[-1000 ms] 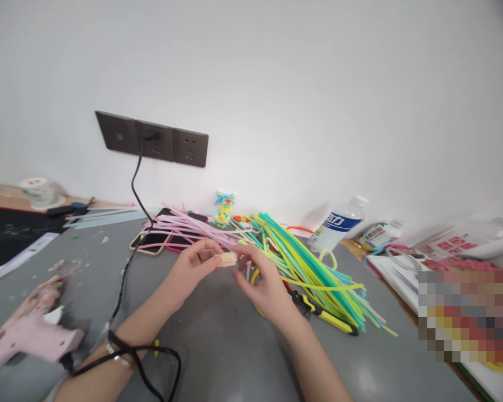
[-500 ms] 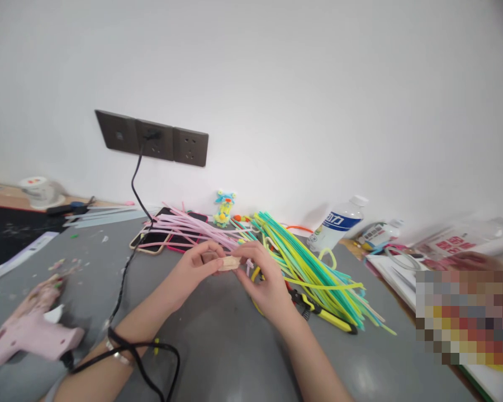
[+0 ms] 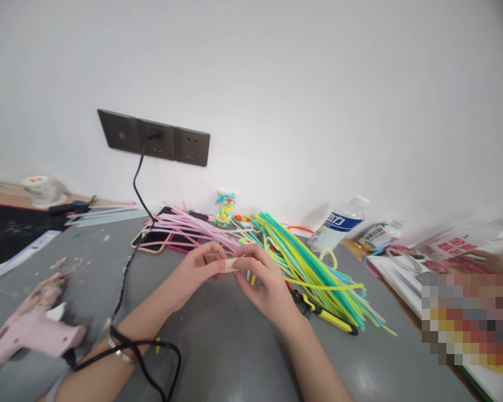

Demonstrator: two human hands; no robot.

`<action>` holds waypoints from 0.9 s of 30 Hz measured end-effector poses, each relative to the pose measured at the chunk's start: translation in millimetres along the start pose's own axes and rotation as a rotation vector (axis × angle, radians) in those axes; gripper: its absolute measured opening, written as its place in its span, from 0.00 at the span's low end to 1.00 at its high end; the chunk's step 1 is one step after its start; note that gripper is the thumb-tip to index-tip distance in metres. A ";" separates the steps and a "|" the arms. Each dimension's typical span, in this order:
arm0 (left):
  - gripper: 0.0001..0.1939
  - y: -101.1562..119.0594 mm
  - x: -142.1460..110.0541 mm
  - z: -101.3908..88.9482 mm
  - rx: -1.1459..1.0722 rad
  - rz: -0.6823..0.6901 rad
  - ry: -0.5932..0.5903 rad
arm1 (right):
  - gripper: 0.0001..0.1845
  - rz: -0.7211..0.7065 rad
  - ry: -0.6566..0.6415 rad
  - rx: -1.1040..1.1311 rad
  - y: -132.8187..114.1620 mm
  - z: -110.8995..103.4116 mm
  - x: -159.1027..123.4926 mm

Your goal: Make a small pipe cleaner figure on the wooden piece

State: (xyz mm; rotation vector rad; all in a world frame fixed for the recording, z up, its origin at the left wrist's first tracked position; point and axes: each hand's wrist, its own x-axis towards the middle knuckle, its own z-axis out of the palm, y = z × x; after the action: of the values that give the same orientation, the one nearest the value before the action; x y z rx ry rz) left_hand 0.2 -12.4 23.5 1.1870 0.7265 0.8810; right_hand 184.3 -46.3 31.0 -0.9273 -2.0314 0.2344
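Between my two hands, above the grey tabletop, is a small cream-coloured piece (image 3: pixel 229 264); its exact kind is too small to tell. My left hand (image 3: pixel 197 272) pinches its left end between thumb and fingers. At the other end, my right hand (image 3: pixel 263 279) has its fingers closed on the piece, covering part of it. Just behind the hands lie pink pipe cleaners (image 3: pixel 188 226). Green and yellow pipe cleaners (image 3: pixel 314 273) spread out to the right of my right hand, with yellow-handled pliers (image 3: pixel 327 318) beside them.
A pink glue gun (image 3: pixel 37 332) rests at the left, and its black cord (image 3: pixel 129 262) crosses my left forearm up to the wall socket (image 3: pixel 155 139). Phones (image 3: pixel 151 243) lie under the pink stems. A small pipe-cleaner figure (image 3: pixel 225 207) and a bottle (image 3: pixel 339 223) stand by the wall.
My right hand has moved slightly left and closed onto the cream piece, hiding more of it. The piece has tilted and moved slightly right. At the far right, another person's hand has shifted.
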 end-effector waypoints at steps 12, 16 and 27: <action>0.09 2.6 -1.2 1.6 0.012 -0.051 -0.012 | 0.11 0.003 -0.067 -0.050 -0.5 -1.2 0.8; 0.08 1.5 -0.7 1.3 0.005 -0.049 -0.013 | 0.11 0.023 -0.068 -0.015 -0.6 -0.4 1.1; 0.09 5.4 -2.7 3.5 -0.023 -0.087 -0.001 | 0.11 0.035 -0.054 0.060 -1.4 0.3 2.6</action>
State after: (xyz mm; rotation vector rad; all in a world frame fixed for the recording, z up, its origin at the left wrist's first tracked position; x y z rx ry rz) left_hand 0.8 -15.7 29.6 1.1274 0.7594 0.8141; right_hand 182.4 -45.5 33.2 -0.9291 -2.0475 0.3412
